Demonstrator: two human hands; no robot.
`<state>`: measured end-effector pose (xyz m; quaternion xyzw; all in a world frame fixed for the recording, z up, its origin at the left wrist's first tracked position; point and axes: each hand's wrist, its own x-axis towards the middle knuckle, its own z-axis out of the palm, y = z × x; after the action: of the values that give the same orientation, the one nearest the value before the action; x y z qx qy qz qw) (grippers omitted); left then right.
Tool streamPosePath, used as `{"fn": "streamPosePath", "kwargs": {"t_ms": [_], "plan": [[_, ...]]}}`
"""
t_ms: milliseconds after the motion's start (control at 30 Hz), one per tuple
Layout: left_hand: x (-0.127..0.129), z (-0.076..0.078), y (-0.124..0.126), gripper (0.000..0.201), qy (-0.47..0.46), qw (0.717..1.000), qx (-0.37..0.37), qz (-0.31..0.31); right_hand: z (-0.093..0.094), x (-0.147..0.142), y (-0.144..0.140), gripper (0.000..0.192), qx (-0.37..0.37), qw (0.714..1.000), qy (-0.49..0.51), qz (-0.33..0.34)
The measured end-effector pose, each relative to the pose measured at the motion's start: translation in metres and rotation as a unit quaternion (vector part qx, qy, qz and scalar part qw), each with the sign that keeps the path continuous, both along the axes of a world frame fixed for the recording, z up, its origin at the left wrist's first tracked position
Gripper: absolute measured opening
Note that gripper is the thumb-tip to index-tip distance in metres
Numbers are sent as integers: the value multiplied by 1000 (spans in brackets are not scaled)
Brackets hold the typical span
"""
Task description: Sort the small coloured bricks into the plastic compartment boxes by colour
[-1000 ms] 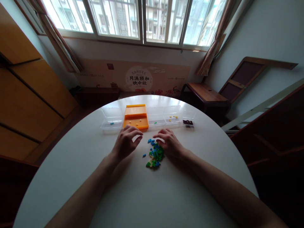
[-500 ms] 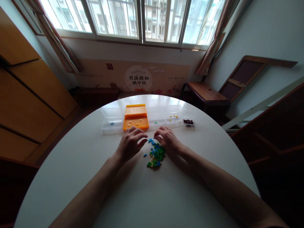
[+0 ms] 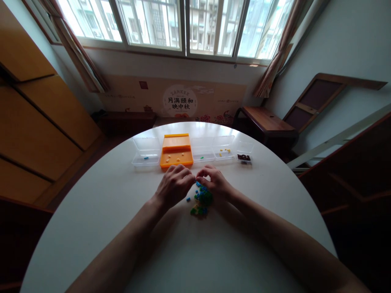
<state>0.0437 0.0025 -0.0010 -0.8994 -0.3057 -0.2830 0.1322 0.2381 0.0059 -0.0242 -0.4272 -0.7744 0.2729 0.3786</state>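
Note:
A pile of small blue, green and yellowish bricks (image 3: 204,197) lies on the white table (image 3: 122,211) below my hands. One blue brick (image 3: 188,199) lies apart, left of the pile. My left hand (image 3: 176,181) is over the pile's far left side, its fingers pinched together. From the right, my right hand (image 3: 215,181) meets it with thumb and index finger closed. The fingertips of both hands come together above the far end of the pile. Whatever small piece they may grip is too small and covered to make out.
Along the table's far side stand an orange open box (image 3: 176,156) with a few pale pieces, a clear box (image 3: 146,158) with a blue piece, a clear box (image 3: 203,155) with a green piece, a clear box (image 3: 224,153) with yellow pieces, and a small box of dark pieces (image 3: 244,158).
Both hands have moved toward each other, and their fingers have closed so that the tips now meet over the far end of the pile. The view has shifted slightly.

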Motion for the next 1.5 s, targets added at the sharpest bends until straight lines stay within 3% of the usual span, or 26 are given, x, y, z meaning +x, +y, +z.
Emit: {"fn": "streamPosePath", "kwargs": {"t_ms": [100,200,300,400,500,733,967,1100,1267,1500], "plan": [[-7,-1,5,21,-13,999,-17,37,-2,4,0,5,14,999,-43,-16],[-22,3,17,18,-80,985,-33,152,-3,7,-1,9,15,995,-94,-19],[-41,10,32,19,-158,925,-46,342,-3,8,-3,10,11,994,-105,-16],[-56,18,44,24,-174,872,-102,446,-2,8,-4,10,11,994,-106,-14],[-66,20,49,30,-175,861,-153,452,-1,8,-5,9,10,994,-112,-16],[-73,7,33,31,-179,862,-140,453,1,12,-8,5,6,993,-116,-18],[-77,5,21,32,-80,895,-113,423,-2,18,-11,7,4,992,-122,-15],[-84,1,26,33,-17,896,-154,417,-2,19,-14,7,13,991,-130,-18],[-80,-6,18,33,0,904,-110,413,1,18,-16,7,14,992,-124,-15],[-71,-4,-2,31,23,914,-96,395,0,17,-17,8,14,992,-123,-13]]}}
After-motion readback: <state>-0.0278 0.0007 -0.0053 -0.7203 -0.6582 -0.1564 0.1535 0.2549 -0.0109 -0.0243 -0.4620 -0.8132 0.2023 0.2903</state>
